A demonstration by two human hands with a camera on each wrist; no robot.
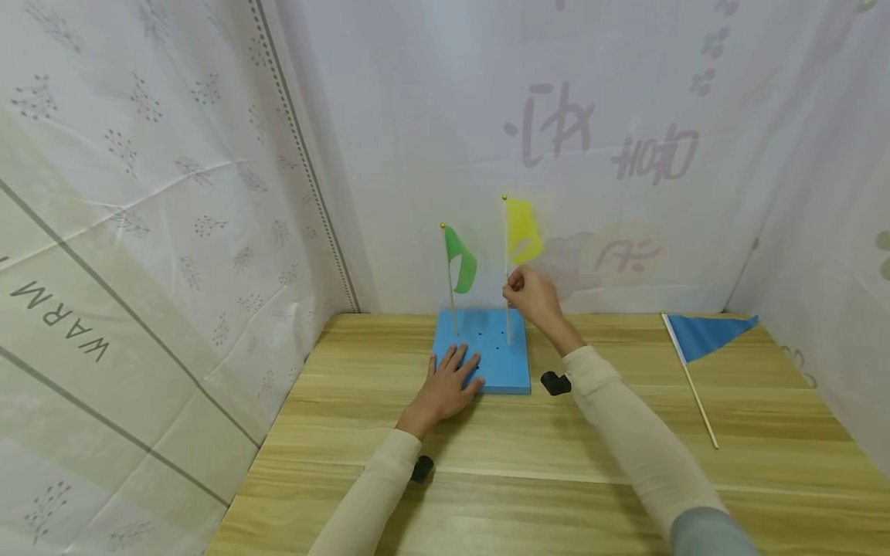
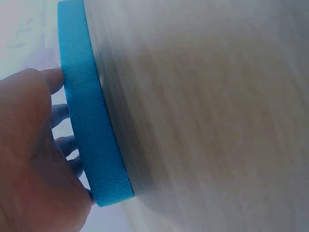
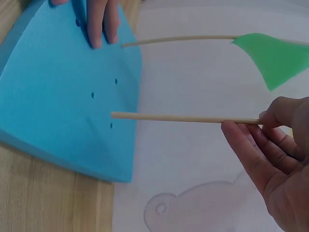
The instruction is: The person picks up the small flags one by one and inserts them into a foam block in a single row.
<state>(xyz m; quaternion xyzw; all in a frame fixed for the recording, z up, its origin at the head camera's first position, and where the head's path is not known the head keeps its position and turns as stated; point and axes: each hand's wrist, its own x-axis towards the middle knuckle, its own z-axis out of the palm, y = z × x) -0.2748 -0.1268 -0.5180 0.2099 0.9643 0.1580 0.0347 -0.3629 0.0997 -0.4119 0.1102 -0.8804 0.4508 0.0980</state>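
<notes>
A blue board with several small holes lies on the table. My left hand rests on its near left part, fingers spread. In the left wrist view these fingers reach over the edge of the board. My right hand pinches the thin wooden stick of a yellow flag between thumb and fingers. The lower end of the stick is outside the holes, over the board beside one. A green flag stands with its stick in the board, leaning slightly left.
A blue triangular flag on a stick lies at the right of the wooden table. Printed curtains hang behind and on both sides. Small black objects show beside both forearms.
</notes>
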